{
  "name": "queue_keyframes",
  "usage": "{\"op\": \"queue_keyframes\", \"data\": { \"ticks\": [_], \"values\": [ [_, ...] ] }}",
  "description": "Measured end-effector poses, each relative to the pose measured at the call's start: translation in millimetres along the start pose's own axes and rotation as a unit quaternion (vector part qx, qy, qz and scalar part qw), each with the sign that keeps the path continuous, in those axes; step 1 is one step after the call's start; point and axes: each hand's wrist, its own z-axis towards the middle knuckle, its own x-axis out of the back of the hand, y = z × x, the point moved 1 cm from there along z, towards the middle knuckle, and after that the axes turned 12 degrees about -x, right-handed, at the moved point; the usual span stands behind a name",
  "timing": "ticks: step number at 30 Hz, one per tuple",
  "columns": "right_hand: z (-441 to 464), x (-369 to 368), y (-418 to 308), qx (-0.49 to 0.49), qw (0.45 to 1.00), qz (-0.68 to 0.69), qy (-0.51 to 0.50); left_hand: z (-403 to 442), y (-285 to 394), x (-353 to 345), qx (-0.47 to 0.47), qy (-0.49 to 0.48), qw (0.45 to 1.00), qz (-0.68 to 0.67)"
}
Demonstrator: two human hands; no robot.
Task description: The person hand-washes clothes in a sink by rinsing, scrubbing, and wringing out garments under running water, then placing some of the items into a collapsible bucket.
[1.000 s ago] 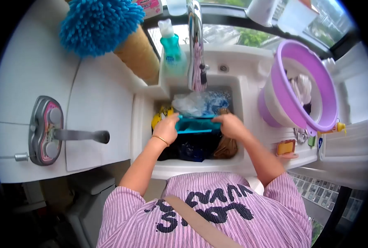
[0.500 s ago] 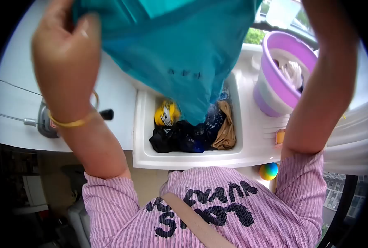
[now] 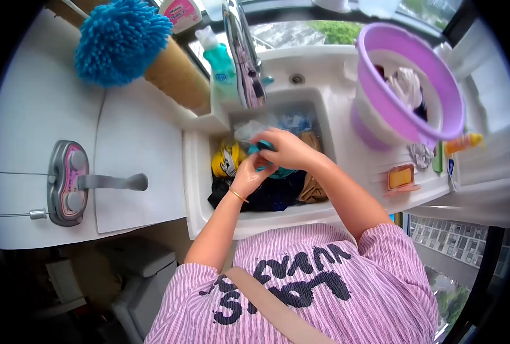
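Note:
Both hands meet over the white sink (image 3: 197, 221), low above the wet clothes in it. A teal cloth (image 3: 253, 149) is bunched between them, mostly hidden by the fingers. My left hand (image 3: 253, 175), with a yellow bangle at the wrist, is closed on its lower side. From the right, my right hand (image 3: 289, 148) curls its fingers over the top. Around them in the sink lie a yellow printed cloth (image 3: 226, 160), dark clothes (image 3: 266, 195), and a tan cloth (image 3: 311, 191). Bluish, clear-looking material (image 3: 295, 123) lies at the back.
A purple-and-white bucket (image 3: 375, 123) with clothes inside stands to the right. By it are a soap box (image 3: 401, 178) and a yellow-capped bottle (image 3: 464, 142). Behind the sink rise the faucet (image 3: 246, 69) and a green bottle (image 3: 220, 63). A blue fluffy duster (image 3: 123, 43) is at the upper left.
The teal cloth, held up and spread wide before, is now lowered and bunched in the sink. Both hands have come down and together, and the view of the faucet is uncovered.

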Motion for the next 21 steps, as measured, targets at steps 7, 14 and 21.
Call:
{"op": "queue_keyframes", "data": {
  "ticks": [7, 14, 21],
  "values": [
    [-1, 23, 64, -0.109, 0.994, -0.027, 0.003, -9, -6, 38, 0.096, 0.143, 0.947, -0.272],
    [-25, -62, 103, -0.140, 0.989, -0.045, -0.001, -28, 52, 28, 0.069, 0.144, 0.881, -0.446],
    [-15, 7, 78, -0.122, 0.976, 0.178, 0.032, -41, 126, 80, 0.003, 0.263, 0.941, -0.213]
  ]
}}
